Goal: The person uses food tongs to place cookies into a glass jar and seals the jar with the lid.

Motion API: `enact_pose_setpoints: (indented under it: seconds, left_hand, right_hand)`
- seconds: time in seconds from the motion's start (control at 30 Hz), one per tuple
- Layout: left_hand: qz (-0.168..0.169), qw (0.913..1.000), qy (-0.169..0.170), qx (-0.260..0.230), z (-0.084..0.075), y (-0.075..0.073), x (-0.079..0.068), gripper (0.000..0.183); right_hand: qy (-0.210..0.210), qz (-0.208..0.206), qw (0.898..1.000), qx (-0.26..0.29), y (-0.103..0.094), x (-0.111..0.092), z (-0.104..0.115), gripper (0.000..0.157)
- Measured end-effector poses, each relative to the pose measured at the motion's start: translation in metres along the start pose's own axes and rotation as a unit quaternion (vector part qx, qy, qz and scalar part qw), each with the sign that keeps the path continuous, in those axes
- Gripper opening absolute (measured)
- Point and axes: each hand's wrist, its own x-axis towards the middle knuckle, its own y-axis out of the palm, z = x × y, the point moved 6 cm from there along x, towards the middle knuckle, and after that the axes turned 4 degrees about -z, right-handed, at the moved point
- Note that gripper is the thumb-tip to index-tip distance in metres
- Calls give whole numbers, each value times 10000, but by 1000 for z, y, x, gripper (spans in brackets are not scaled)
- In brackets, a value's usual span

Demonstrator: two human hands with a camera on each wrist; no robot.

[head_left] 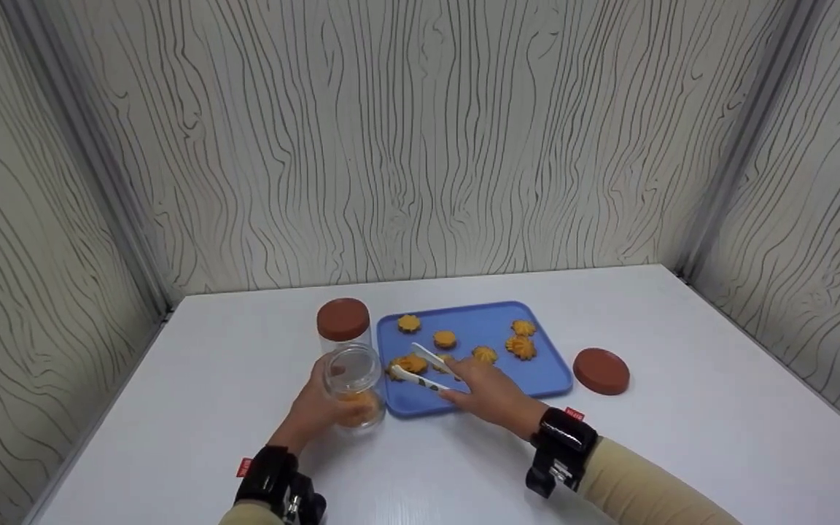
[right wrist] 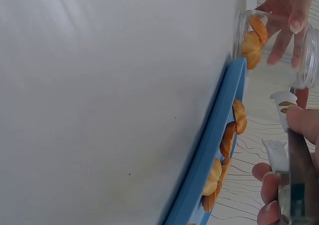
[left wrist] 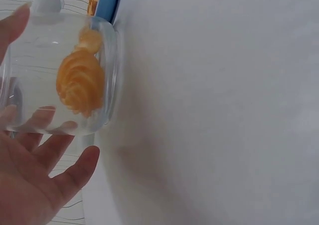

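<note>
My left hand (head_left: 314,408) grips a clear open-topped jar (head_left: 354,373) beside the blue tray's (head_left: 478,329) left edge. Some golden cookies (left wrist: 81,83) lie at the bottom of the jar. My right hand (head_left: 494,395) holds a pair of tongs (head_left: 420,378) with white ends over the tray. Their tips are spread apart near a cluster of cookies (head_left: 411,363) at the tray's left side. In the right wrist view the metal body of the tongs (right wrist: 299,170) shows between thumb and fingers. Nothing is visible between the tips.
Another jar with a reddish-brown lid (head_left: 343,319) stands behind the held one. A loose lid of the same colour (head_left: 601,371) lies right of the tray. More cookies (head_left: 520,346) are spread on the tray. Patterned panels (head_left: 420,146) enclose the white table (head_left: 230,364).
</note>
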Motion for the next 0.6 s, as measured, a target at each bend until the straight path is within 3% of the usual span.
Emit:
enact_pose_setpoints:
  seconds: [0.23, 0.6]
  left_hand:
    - [11, 9999, -82, 102, 0, -1, -1, 107]
    - [14, 9999, 65, 108, -1, 0, 0, 102]
  right_hand:
    - [86, 0, 9999, -131, 6, 3, -1, 51]
    - [-12, 5, 9990, -445, 11, 8, -3, 45]
